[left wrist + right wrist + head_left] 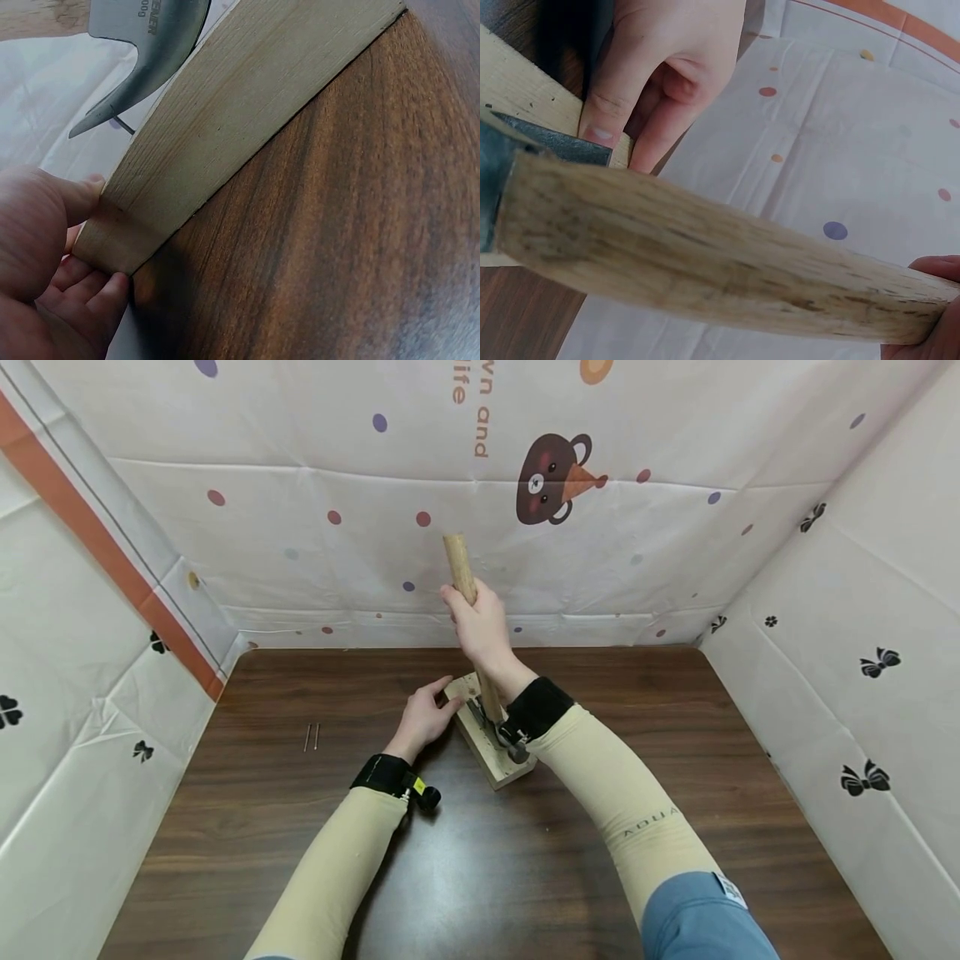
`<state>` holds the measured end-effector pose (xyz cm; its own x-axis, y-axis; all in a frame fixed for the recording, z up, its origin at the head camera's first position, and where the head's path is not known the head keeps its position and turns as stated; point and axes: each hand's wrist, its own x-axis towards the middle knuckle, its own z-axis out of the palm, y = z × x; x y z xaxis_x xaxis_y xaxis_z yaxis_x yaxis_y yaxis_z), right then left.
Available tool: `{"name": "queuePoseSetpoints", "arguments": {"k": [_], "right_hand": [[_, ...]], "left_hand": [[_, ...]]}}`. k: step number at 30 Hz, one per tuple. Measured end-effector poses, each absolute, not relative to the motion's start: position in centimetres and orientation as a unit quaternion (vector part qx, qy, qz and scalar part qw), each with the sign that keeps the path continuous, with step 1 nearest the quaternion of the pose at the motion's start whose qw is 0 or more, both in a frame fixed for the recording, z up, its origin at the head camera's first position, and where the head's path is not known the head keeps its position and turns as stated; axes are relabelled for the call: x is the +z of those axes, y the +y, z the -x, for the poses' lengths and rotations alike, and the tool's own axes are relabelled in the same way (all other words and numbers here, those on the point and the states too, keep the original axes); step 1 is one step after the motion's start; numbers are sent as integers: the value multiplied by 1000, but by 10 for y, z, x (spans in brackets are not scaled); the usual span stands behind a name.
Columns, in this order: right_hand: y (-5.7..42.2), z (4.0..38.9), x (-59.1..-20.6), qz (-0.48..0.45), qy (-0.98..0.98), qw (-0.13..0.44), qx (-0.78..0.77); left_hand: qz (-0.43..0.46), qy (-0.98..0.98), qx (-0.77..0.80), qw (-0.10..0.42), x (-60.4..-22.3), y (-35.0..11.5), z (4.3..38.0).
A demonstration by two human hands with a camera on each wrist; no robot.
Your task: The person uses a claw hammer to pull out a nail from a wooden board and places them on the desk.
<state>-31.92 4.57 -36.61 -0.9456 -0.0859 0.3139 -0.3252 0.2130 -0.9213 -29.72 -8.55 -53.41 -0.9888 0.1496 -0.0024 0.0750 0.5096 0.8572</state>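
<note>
My right hand [483,627] grips the wooden handle of a claw hammer [459,560], which stands up steeply over a pale wooden block [477,753]. In the left wrist view the steel hammer head [154,52] sits against the block's top, its claw towards my left hand. A bent nail [123,124] shows between claw and wood; whether the claw grips it I cannot tell. My left hand [423,718] holds the block's far left end, thumb on top and fingers at the end and below.
Two thin nails [311,737] lie side by side on the dark wooden table [247,827], left of my left hand. A white patterned sheet [337,560] rises behind the table and along both sides.
</note>
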Motion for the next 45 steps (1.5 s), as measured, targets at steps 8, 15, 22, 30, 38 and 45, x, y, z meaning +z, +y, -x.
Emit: {"name": "queuePoseSetpoints", "arguments": {"k": [8, 15, 22, 30, 38, 45], "right_hand": [[51, 319, -369, -138, -767, 118, 616], [51, 317, -371, -150, -763, 129, 616], [57, 309, -373, -163, -745, 143, 630], [65, 298, -375, -188, -721, 160, 647], [72, 286, -374, -213, -683, 174, 677], [76, 277, -377, -233, -669, 194, 678]], "left_hand": [[-57, 869, 490, 40, -534, -85, 297], [-56, 869, 489, 40, -533, -85, 297], [-64, 867, 492, 39, -533, -84, 296], [-64, 869, 490, 35, -535, -85, 298], [-63, 870, 488, 24, -533, -87, 297], [-66, 870, 487, 30, -535, -86, 296]]}}
